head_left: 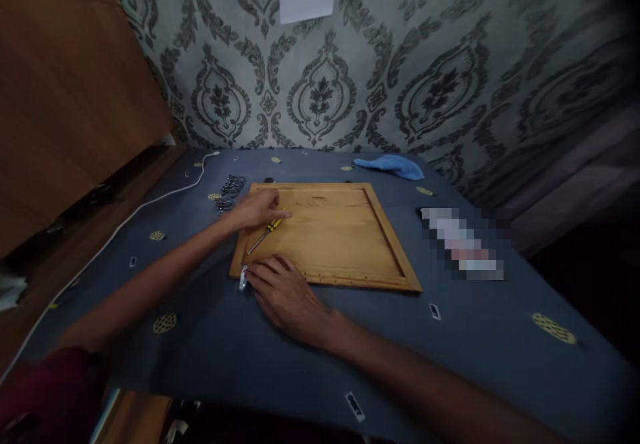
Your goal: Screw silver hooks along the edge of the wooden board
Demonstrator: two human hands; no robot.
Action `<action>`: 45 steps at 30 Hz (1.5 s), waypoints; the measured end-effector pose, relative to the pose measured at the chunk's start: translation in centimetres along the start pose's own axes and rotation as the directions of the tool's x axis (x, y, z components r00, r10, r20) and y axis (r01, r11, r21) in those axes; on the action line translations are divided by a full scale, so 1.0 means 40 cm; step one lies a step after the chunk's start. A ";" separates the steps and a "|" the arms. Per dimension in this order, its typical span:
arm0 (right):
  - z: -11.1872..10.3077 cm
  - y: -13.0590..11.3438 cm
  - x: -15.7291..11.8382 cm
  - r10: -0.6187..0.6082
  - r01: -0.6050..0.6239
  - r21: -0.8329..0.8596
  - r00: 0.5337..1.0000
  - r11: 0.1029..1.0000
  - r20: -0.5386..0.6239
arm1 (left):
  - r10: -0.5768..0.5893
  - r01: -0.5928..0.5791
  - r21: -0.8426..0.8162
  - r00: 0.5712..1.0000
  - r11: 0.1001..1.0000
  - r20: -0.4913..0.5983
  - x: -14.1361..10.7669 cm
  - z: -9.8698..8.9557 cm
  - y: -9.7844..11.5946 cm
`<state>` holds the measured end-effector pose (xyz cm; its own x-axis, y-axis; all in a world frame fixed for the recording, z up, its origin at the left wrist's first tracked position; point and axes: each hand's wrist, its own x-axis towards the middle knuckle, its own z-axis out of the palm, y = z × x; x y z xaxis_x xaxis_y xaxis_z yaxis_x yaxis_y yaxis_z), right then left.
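A framed wooden panel (330,231) lies flat on a dark blue patterned cloth (210,337). My left hand (260,209) is over the panel's left part, its fingers closed around the handle end of a yellow and black screwdriver (270,229), whose shaft points toward the near left corner. At that corner sits a small silver metal piece (243,278), partly over the frame's edge. My right hand (285,294) rests across the near edge, fingertips bent beside the metal piece; whether they grip it is hard to make out.
Several small metal parts (227,194) lie left of the panel. A white cable (135,211) runs along the left side. Behind on the right is a blue cloth (393,165); a pixelated object (463,244) lies at the right. Wooden furniture (75,91) stands at the left.
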<state>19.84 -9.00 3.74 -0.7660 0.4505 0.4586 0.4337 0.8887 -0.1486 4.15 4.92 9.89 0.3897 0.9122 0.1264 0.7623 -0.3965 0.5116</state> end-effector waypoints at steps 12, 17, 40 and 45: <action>0.004 0.003 -0.001 -0.004 0.003 0.039 1.000 0.999 0.013 | 0.060 -0.144 -0.310 0.962 0.940 -0.265 -0.127 -0.085 0.039; 0.008 0.005 -0.005 -0.024 0.025 0.016 0.997 1.000 -0.068 | 0.048 -0.313 -0.392 0.830 0.865 -0.556 -0.262 -0.117 0.084; 0.009 0.005 -0.002 -0.001 0.005 0.042 0.995 0.999 -0.102 | 0.152 -0.383 -0.258 0.771 0.887 -0.619 -0.322 -0.068 0.064; 0.010 0.006 -0.003 0.000 0.005 0.039 0.994 0.999 -0.107 | 0.091 -0.314 -0.277 0.793 0.908 -0.602 -0.328 -0.066 0.064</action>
<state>19.84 -8.82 3.30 -0.7110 0.4384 0.5498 0.4110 0.8935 -0.1809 -0.36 -7.79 11.78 0.0669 0.7497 0.6584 0.4261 -0.6182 0.6605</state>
